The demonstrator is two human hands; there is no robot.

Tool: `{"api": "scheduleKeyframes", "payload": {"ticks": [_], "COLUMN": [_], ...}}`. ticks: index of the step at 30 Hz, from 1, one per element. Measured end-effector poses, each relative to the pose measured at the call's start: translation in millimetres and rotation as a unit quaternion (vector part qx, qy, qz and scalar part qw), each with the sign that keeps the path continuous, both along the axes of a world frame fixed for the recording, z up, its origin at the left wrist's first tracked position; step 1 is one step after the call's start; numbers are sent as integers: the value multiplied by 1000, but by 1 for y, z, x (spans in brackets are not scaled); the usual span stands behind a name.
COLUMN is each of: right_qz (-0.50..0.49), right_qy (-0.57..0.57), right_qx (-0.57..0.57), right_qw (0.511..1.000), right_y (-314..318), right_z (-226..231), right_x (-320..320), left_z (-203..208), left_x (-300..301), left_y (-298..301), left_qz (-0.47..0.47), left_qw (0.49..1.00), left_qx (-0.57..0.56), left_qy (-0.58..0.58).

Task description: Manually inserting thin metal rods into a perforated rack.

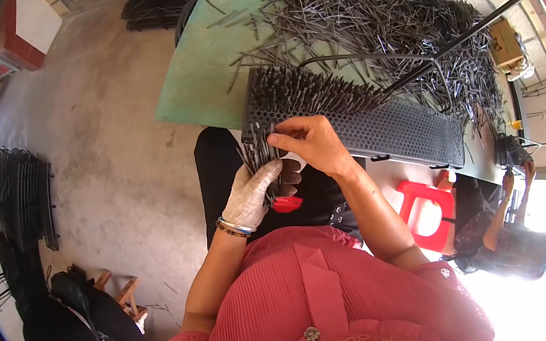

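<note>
My left hand [251,191], in a whitish glove with bracelets at the wrist, is closed round a bundle of thin dark sticks [259,153]. Bare, my right hand [314,142] has its thumb and forefinger pinched at the upper part of that bundle; which stick they grip is too small to tell. Just beyond both hands lies a long black perforated tray [400,131]. Many dark sticks [310,88] stand upright in its holes along the far left part, while the near right part shows bare holes.
A large heap of loose dark sticks [376,9] covers much of the green table [197,76]. A thin black metal frame [438,53] rises over the tray. A red stool [426,215] stands at right. Co-workers sit at right [512,234] and lower left [94,335]. Black trays [19,199] are stacked at left.
</note>
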State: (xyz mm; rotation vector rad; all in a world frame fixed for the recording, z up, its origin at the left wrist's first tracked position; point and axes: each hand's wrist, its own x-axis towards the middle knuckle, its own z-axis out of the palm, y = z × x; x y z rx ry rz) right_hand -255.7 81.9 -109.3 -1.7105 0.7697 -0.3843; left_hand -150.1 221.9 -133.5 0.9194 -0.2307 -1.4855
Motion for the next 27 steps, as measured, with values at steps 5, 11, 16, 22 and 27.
{"api": "scheduleKeyframes", "payload": {"ticks": [5,11,16,22,27], "right_qz": [-9,-53,-142,-102,-112], "right_qy": [-8,-39,-170,-154,-163], "right_qx": [34,69,6,-274,-268], "right_qw": [999,995,975,944,943], "right_y": [0,3,-4,-19,-17], "right_z": [-11,-13,6,-3,-4], "right_x": [5,12,25,56,62], "left_z": [-1,-4,-10,-13,-12], "left_x": [-2,-3,4,-1,6], "left_y": [2,3,5,0,7], "left_qz": [49,116,107,94,71], "left_qw": [998,992,993,992,994], "left_qx": [20,49,52,85,82], "left_qy": [-16,3,26,4,10]}}
